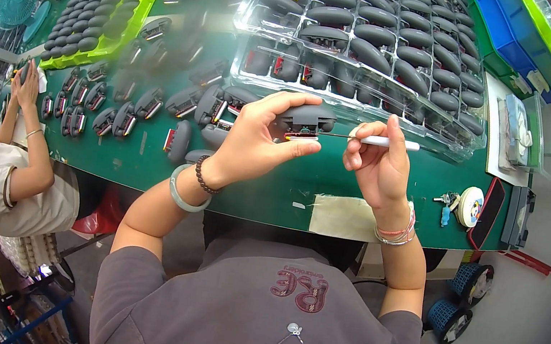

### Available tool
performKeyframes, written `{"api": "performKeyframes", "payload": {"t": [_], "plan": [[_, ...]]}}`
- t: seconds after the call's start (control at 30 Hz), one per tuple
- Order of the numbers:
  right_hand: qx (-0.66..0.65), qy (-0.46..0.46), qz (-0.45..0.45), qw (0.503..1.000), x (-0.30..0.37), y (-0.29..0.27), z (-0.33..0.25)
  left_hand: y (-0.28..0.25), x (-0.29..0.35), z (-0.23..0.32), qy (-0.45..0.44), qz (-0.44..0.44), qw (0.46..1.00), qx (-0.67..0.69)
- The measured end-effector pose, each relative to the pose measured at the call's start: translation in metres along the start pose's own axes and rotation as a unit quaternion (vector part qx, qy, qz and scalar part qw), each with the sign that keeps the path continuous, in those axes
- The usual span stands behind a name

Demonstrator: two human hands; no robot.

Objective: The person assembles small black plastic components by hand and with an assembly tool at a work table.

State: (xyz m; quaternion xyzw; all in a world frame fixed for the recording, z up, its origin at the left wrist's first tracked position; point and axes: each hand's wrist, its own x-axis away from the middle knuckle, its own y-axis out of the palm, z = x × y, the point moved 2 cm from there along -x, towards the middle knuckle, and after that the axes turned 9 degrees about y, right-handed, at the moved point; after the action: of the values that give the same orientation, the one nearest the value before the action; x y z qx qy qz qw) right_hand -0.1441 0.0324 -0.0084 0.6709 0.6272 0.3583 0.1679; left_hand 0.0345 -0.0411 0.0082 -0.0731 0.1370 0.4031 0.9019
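My left hand (pixel 252 135) is closed round a dark grey, rounded plastic part (pixel 310 118), its thumb below and fingers above. The part's underside shows a cut-out with a small circuit board and bits of red and yellow. My right hand (pixel 381 159) pinches a slim tool with a white handle (pixel 397 144) and a thin dark shaft. The shaft points left, its tip at or very close to the part's open side; I cannot tell whether they touch. Several similar grey parts (pixel 125 119) lie loose on the green table (pixel 258 191) left of my hands.
Clear plastic trays (pixel 455 145) full of grey parts stand beyond my hands. Far left is a lime-green tray (pixel 147 1) of parts; a co-worker (pixel 28 167) sits there. At right lie keys with a round charm (pixel 470 206) and a phone (pixel 488 215). A beige sheet (pixel 341 217) lies at the front edge.
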Motion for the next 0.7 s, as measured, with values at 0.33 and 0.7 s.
{"api": "performKeyframes", "payload": {"t": [0.33, 0.7], "plan": [[-0.095, 0.079, -0.03, 0.992, -0.007, -0.007, 0.008, 0.0, -0.001, 0.003, -0.002, -0.01, 1.0, 0.02], [0.058, -0.127, 0.031, 0.99, 0.008, -0.001, -0.01, -0.005, -0.002, 0.0, 0.009, 0.025, 0.999, -0.025]]}}
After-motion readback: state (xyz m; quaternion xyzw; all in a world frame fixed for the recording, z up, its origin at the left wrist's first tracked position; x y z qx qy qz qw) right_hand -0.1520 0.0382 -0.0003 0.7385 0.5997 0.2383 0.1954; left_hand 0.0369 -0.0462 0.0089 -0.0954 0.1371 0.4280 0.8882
